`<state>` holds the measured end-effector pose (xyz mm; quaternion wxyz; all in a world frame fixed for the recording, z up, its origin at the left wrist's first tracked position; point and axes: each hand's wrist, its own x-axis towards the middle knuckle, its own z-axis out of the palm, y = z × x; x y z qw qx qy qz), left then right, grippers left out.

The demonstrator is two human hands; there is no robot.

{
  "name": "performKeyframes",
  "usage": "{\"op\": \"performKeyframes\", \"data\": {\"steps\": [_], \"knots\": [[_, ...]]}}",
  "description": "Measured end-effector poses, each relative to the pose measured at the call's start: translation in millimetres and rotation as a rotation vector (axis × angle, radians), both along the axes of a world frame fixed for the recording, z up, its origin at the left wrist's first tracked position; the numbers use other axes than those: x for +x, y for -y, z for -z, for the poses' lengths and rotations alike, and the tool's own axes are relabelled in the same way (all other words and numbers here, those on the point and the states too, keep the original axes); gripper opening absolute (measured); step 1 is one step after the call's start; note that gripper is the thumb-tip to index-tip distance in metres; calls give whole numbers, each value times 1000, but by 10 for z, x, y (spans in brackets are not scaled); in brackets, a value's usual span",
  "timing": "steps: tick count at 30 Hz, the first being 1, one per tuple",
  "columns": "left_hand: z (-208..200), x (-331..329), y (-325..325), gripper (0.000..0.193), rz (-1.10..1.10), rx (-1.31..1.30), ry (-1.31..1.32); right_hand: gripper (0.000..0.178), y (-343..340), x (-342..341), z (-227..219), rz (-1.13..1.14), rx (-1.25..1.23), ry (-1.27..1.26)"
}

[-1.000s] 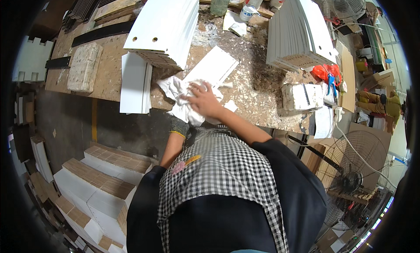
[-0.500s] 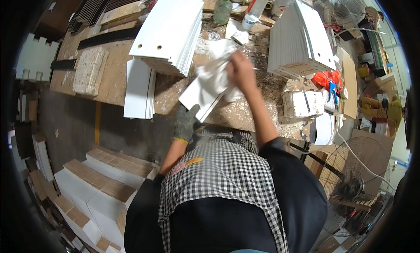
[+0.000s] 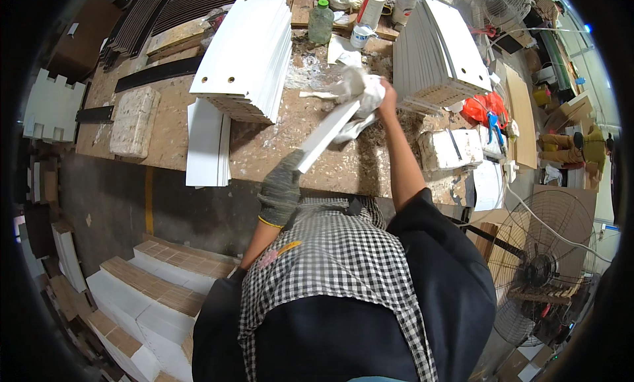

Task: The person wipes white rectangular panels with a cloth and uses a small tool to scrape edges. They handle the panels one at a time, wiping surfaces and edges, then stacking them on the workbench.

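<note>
My left hand (image 3: 282,184), in a dark grey knitted glove, grips the near end of a narrow white board (image 3: 329,136), which is tilted up off the workbench (image 3: 264,147). Bare, my right hand (image 3: 388,99) is closed on a crumpled white cloth (image 3: 362,91) wrapped about the board's far end. Part of the cloth hangs below the board, and its folds hide that end. A tall stack of white boards with drilled holes (image 3: 244,45) stands left of the cloth. Another such stack (image 3: 439,51) stands to the right.
Behind the cloth are a green-capped jar (image 3: 321,24), a white cup (image 3: 361,36) and a canister (image 3: 371,8). A tape-wrapped block (image 3: 451,149), a red plastic bag (image 3: 484,108) and blue-handled cutters (image 3: 494,127) lie at right. A fan (image 3: 535,269) stands beside the bench; stacked white panels (image 3: 152,289) are at lower left.
The board has turned from lying broad face up to standing more on its narrow edge. My right hand and the cloth have shifted slightly right, toward the board's far end.
</note>
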<state>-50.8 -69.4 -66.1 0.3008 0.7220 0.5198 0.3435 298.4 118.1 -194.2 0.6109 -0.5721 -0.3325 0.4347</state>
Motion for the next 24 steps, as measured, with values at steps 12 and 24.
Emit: {"op": "performKeyframes", "data": {"steps": [12, 24], "knots": [[735, -176, 54, 39, -387, -276, 488, 48, 336, -445, -1395, -116, -63, 46], [1616, -172, 112, 27, -572, -880, 1054, 44, 467, -1079, -144, -531, -240, 1605]]}}
